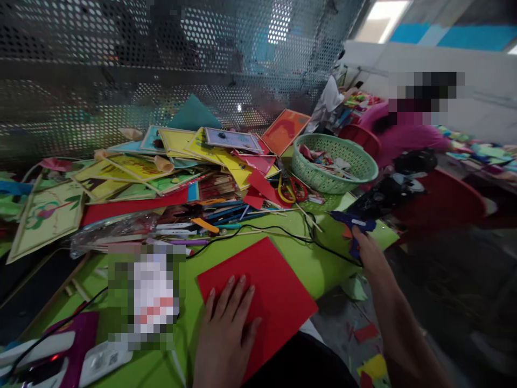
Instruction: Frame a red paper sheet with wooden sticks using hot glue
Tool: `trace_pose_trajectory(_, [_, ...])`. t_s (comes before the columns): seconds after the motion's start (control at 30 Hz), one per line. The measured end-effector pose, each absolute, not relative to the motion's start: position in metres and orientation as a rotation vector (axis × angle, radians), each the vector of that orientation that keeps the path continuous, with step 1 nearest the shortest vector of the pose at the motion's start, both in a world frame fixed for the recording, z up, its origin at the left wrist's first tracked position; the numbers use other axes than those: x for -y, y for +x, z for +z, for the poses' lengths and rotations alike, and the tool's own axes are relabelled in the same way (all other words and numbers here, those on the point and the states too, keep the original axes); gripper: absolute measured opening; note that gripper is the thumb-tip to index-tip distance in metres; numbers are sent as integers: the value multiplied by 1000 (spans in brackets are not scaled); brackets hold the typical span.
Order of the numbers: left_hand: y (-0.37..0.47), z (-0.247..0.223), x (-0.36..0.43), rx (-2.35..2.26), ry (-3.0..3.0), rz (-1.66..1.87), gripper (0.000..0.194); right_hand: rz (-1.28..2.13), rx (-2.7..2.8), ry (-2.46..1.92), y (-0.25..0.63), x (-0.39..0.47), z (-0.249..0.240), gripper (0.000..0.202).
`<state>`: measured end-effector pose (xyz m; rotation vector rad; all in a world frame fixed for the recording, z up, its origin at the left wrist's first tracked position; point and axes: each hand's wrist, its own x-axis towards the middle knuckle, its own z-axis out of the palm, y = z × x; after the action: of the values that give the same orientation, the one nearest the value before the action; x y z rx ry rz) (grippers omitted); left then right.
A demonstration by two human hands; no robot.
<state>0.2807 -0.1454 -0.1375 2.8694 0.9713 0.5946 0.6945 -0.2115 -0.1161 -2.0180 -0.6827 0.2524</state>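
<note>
A red square sheet (278, 285) lies on the green tabletop (323, 269) close to my body. My left hand (228, 323) rests flat on its left part, fingers stretched out. On the right, my right hand (365, 250) grips a blue glue gun (353, 221) by its handle, the nozzle pointing left over the table. A black cord (278, 230) runs from the gun leftward across the table. Behind the sheet lie scissors (288, 189) with yellow and red handles, together with pens, sticks and red paper scraps.
Framed colourful cards (177, 143) are piled along a perforated metal panel (242, 43). A green basket (333, 164) of scraps stands at the back right. Power strips (52, 350) sit front left. A person in pink (416, 134) is beyond the table; paper scraps (365, 332) litter the floor.
</note>
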Motion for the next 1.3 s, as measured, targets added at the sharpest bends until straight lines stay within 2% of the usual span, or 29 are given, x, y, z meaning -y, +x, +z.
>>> trace_pose_trajectory(0.13, [280, -136, 147, -982, 2856, 576, 50, 189, 669, -2186, 711, 210, -115, 56])
trace_pose_trajectory(0.33, [283, -127, 151, -1034, 2744, 532, 47, 169, 676, -2488, 721, 219, -91, 48])
trace_pose_trajectory(0.43, [283, -123, 152, -1028, 2716, 484, 47, -54, 709, -2681, 716, 227, -74, 49])
trace_pose_trajectory(0.53, [283, -120, 153, -1034, 2679, 427, 48, -278, 1069, -2516, 692, 219, -60, 41])
trace_pose_trajectory(0.63, [284, -117, 155, -1047, 2645, 371, 49, -14, 1526, -2130, 650, 185, -54, 31])
trace_pose_trajectory(0.73, [284, -115, 157, -1040, 2642, 355, 51, 297, 1928, -1805, 603, 133, -56, 30])
trace_pose_trajectory(0.8, [283, -115, 158, -1030, 2644, 359, 51, 324, 2157, -1717, 578, 99, -60, 31])
trace_pose_trajectory(0.97, [283, -121, 162, -1041, 2610, 412, 53, 37, 2615, -1830, 542, 49, -68, 26])
trace_pose_trajectory(1.17, [283, -125, 163, -1025, 2543, 508, 51, -107, 2782, -1845, 528, 40, -68, 21])
trace_pose_trajectory(1.3, [285, -122, 163, -1032, 2517, 513, 49, -181, 2826, -1859, 534, 43, -65, 24])
